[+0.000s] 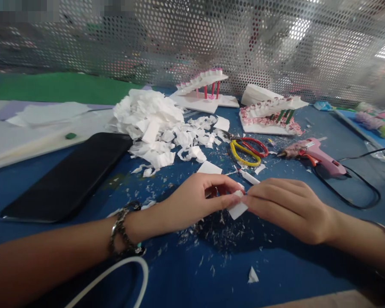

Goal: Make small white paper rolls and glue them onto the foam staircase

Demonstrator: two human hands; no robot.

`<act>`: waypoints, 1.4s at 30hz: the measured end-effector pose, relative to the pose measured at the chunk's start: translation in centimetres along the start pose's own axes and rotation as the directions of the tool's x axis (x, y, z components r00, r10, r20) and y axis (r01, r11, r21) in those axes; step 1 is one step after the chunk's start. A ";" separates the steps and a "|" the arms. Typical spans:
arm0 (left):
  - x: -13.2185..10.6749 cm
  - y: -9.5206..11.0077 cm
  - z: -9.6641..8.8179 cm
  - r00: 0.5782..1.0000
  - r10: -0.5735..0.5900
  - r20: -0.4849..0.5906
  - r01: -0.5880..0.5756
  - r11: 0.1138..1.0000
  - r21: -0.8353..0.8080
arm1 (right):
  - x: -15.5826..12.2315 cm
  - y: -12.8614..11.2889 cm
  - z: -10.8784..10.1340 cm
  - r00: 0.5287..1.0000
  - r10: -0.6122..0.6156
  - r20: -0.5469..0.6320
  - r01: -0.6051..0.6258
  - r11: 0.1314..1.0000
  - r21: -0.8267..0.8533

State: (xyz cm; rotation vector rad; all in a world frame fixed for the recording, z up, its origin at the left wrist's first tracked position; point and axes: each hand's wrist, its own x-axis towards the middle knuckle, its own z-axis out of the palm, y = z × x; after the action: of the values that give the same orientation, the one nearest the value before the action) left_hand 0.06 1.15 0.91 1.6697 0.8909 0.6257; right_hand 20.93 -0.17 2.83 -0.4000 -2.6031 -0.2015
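Note:
My left hand (197,199) and my right hand (288,207) meet over the blue table (186,273), both pinching one small white foam piece (238,209) between their fingertips. The piece sits just above a scatter of white shavings. A bracelet circles my left wrist. Yellow and red scissors (247,149) lie just beyond my hands. A pink glue gun (314,155) rests to the right of them, its black cord looping toward my right forearm.
A heap of white foam scraps (154,124) lies at centre left, a black phone (70,175) to its left. Two small white staircase models (202,87) (271,113) stand at the back before a perforated metal screen. White sheets lie far left.

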 end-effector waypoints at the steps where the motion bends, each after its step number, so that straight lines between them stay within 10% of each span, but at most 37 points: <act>1: 0.0 0.0 0.0 1.000 0.004 -0.003 -0.004 1.000 0.006 | 0.0 0.0 0.1 1.000 0.013 0.009 -0.013 1.000 0.006; 14: -0.1 -0.2 0.1 0.999 0.017 -0.035 -0.017 1.000 -0.007 | 0.9 -0.6 0.4 0.915 0.401 0.044 -0.385 0.837 0.389; 28: -0.1 -0.2 0.2 1.000 -0.004 -0.025 0.003 1.000 -0.013 | -0.5 -0.2 0.0 0.983 0.175 0.045 -0.181 0.963 0.198; 42: -0.6 0.0 0.4 0.989 0.129 -0.073 -0.123 0.988 0.091 | 0.5 -0.4 0.7 0.905 0.423 0.047 -0.404 0.820 0.406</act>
State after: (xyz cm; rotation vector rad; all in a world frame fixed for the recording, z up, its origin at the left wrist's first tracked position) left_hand 0.05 0.43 0.80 1.7996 0.8835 0.7528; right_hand 20.09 -0.31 2.38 -0.7789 -2.3536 0.4723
